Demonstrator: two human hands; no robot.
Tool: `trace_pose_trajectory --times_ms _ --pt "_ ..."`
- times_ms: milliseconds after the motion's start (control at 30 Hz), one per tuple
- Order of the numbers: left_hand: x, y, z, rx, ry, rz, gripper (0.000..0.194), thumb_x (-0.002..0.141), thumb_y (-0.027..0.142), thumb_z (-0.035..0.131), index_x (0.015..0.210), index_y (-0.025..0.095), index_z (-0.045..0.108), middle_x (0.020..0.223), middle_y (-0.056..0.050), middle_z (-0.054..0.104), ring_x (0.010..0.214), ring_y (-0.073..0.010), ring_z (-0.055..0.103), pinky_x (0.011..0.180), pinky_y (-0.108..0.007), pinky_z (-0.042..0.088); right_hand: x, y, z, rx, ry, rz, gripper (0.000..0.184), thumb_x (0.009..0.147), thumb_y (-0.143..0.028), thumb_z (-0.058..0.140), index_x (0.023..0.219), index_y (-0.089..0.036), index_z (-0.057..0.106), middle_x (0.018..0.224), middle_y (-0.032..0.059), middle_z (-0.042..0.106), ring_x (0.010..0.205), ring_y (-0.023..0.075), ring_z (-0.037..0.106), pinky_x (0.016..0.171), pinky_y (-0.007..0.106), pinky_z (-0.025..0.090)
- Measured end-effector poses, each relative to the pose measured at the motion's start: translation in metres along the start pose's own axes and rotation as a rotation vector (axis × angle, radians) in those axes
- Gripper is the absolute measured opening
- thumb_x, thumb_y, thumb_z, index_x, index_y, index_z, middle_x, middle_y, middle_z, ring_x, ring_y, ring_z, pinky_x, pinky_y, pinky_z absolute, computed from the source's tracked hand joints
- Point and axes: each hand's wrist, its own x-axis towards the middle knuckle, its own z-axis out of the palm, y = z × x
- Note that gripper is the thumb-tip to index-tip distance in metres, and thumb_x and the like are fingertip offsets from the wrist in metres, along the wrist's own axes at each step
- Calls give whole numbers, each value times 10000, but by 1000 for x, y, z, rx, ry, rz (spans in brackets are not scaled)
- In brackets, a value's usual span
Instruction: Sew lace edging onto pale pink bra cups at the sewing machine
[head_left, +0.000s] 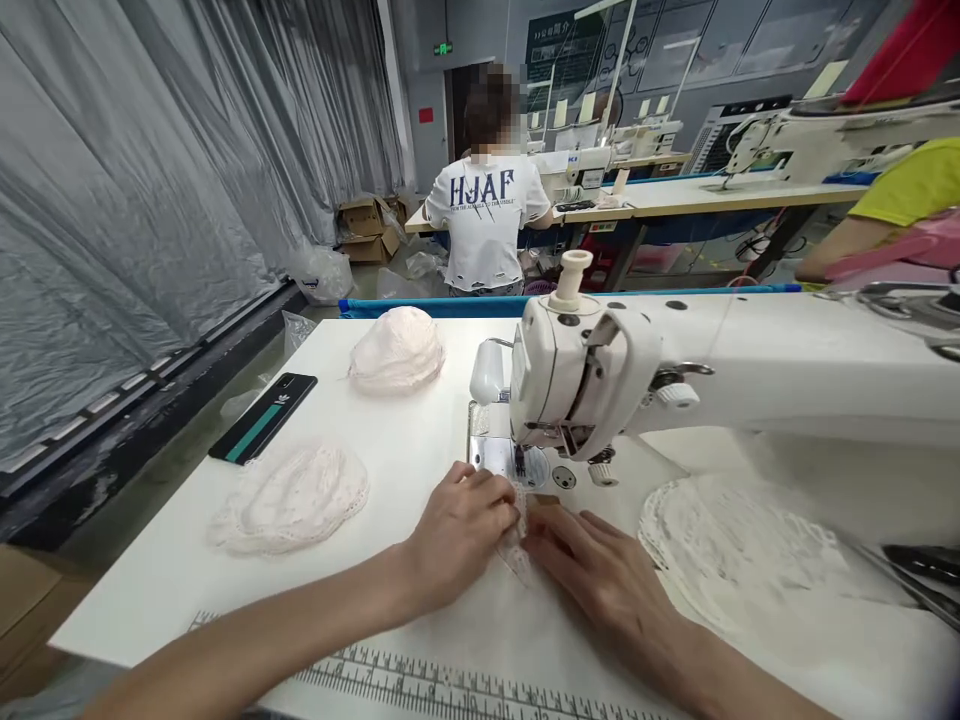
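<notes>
A strip of pale pink lace fabric [514, 560] lies just in front of the needle of a white sewing machine [555, 370]. My left hand [469, 530] grips the lace from the left, its fingers bent close to the presser foot [520, 460]. From the right, my right hand [600, 570] pinches the same piece, fingertips pressed together by its edge. Part of the lace is hidden under the fingers. A small brown piece [546, 500] shows at my right fingertips; I cannot make out what it is.
Lace pieces lie in a flat pile [300, 495] and a rounded stack [397, 350] on the left, near a black phone [264, 418]. Under the machine arm sits another lace pile [735, 540]. A ruler scale [420, 680] runs along the front. A person [487, 210] sits ahead.
</notes>
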Motion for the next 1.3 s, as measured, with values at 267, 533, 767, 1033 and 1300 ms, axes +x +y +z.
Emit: trace_pose_trajectory --times_ms 267,533,767,1033,1300 --pt "14 -15 -2 32 -15 3 239 853 23 383 846 151 585 992 -42 614 805 -134 565 845 -343 332 7 7 0 -99 -8 -24 393 916 -51 260 830 -152 629 839 92 674 718 175 602 541 278 383" --pt "47 -36 4 -95 -8 -38 259 664 -54 362 574 184 409 597 23 455 582 -135 456 856 -369 288 6 22 12 -246 -34 54 331 864 -18 341 975 -132 632 985 97 675 685 161 613 523 278 340" --pt "52 -44 9 -112 52 -1 253 613 -27 377 515 191 292 518 42 353 515 -110 374 860 -392 302 8 25 14 -299 -22 68 290 921 -105 367 1024 -124 637 946 115 679 717 180 637 493 279 313" --pt "36 -20 11 292 132 69 270 771 -42 362 756 138 563 717 -23 573 721 -155 547 905 -390 370 6 22 9 -243 16 67 334 905 -41 331 926 -145 648 967 80 689 671 155 608 535 289 301" --pt "9 8 9 354 237 135 159 829 30 497 717 125 558 665 9 554 684 -124 528 767 -323 420 1 21 8 -183 41 40 326 884 -36 332 936 -137 638 951 71 688 717 187 584 590 307 316"
